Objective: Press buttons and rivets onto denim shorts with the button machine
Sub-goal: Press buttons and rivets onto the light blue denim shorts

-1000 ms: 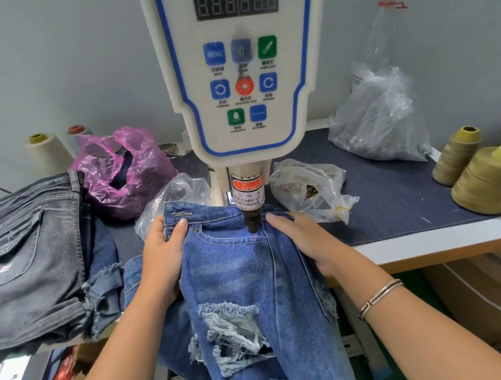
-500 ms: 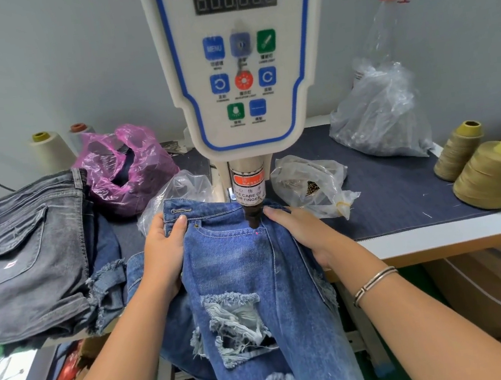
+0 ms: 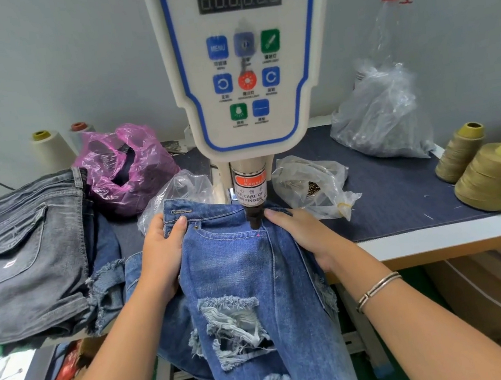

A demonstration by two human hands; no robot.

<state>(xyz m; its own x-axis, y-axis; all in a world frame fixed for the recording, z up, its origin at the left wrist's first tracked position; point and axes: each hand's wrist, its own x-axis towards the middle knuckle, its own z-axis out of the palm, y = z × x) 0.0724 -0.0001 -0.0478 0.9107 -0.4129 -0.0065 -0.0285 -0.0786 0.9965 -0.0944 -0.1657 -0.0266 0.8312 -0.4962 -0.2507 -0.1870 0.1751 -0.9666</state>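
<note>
Blue ripped denim shorts (image 3: pixel 235 255) have slid slightly left under the white button machine's dark punch (image 3: pixel 254 218), bringing the pocket corner beneath it for a rivet. The left hand (image 3: pixel 164 255) pinches the waistband; the right hand (image 3: pixel 302 234) presses flat, fingers straight, beside the punch.

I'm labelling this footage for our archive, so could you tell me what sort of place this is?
Most likely a garment-factory finishing station: a button machine stands over blue denim shorts, grey denim shorts lie stacked alongside, and thread cones sit on the table.
</note>
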